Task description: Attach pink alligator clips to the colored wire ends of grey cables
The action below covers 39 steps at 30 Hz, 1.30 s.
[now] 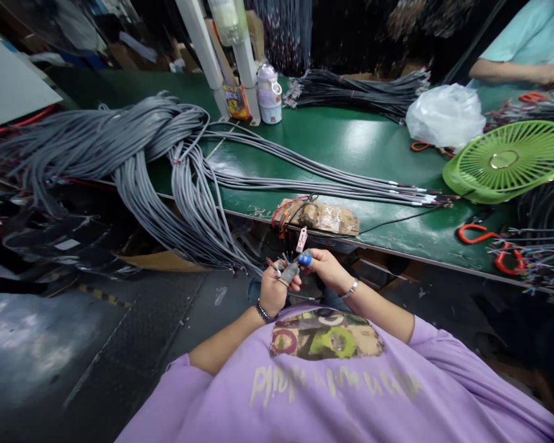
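Note:
In front of my chest, my left hand (275,291) is closed around the end of a grey cable, and thin coloured wires (273,266) fan out above its fingers. Grey fabric (290,272) covers one or more of the fingertips there. My right hand (327,268) is pinched close beside it, with a blue wrap (305,259) on the thumb. What lies between the right fingertips is too small to make out. A thick bundle of grey cables (184,178) drapes off the bench edge and runs down towards my left hand.
A taped wooden block (325,218) with wires and a pink tag (301,239) sits at the green bench's (378,147) front edge. To the right are a green fan (508,160), red-handled tools (477,234) and a plastic bag (445,115). A co-worker's arm (512,72) reaches in behind.

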### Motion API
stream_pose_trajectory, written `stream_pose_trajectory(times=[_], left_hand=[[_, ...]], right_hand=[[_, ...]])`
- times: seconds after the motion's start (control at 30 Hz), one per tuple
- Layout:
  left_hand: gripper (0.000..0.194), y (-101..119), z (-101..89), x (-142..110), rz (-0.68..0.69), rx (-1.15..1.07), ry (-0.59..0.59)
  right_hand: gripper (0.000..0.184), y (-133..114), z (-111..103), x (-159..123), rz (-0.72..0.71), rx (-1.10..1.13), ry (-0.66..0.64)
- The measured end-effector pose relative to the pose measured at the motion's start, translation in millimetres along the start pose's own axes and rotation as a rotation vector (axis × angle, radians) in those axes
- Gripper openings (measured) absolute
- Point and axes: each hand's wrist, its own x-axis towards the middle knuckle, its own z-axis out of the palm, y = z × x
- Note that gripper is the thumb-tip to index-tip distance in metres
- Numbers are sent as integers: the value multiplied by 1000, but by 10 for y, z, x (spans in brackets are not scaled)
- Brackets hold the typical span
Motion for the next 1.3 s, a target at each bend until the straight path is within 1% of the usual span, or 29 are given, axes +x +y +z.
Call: stream_pose_trajectory(times=[0.1, 0.13, 0.2, 0.23, 0.3, 0.33, 0.37, 0.43, 0.5, 0.53, 0.6, 0.63, 0.7, 0.77, 0.8, 0.87, 1.0, 1.13, 1.3], left_hand=[[26, 27, 18, 17, 24, -34, 50], [26, 39, 28, 26, 31, -44, 61], [25, 64, 55, 47, 45, -55, 77], [25, 75, 70, 57, 52, -58, 82], [25, 95, 100, 72, 62, -57, 94], [25, 105, 111, 76, 65, -56, 99], [25, 115, 119, 77, 68, -57, 101], [25, 138, 122, 72, 79, -60, 105], [26, 163, 114, 64, 104, -71, 113], [26, 172, 109, 62, 118, -78, 121], [26, 181, 103, 65, 141, -84, 138], [26, 177, 104, 70, 145, -82, 140], [26, 153, 116, 87, 133, -71, 130], [26, 110, 135, 105, 102, -54, 112], [26, 87, 144, 112, 86, -47, 104], [27, 43, 156, 120, 60, -30, 92], [28, -9, 155, 111, 34, 1, 75], [28, -14, 142, 95, 29, 18, 71], [28, -10, 119, 78, 21, 2, 69]], right_hand=[[40, -1, -41, 90, 110, 238, 82], [41, -23, -53, 127, 156, 307, 83], [44, -86, -62, 199, 231, 376, 23], [44, -121, -58, 230, 244, 379, -20], [44, -178, -37, 278, 190, 335, -72], [43, -194, -24, 294, 129, 291, -62], [42, -200, -10, 304, 58, 239, -27], [45, -186, 12, 311, -78, 118, 86], [50, -147, 26, 308, -169, 5, 195], [54, -123, 30, 306, -202, -36, 228], [58, -76, 37, 309, -243, -67, 248], [58, -57, 41, 316, -242, -43, 231], [57, -30, 49, 340, -176, 77, 149], [54, -22, 60, 370, -66, 232, 63], [53, -24, 66, 384, -20, 298, 41], [50, -31, 80, 406, 20, 382, 46], [47, -33, 105, 427, -18, 420, 102], [45, -41, 122, 421, -23, 442, 111], [50, -75, 113, 354, 113, 482, 69]])
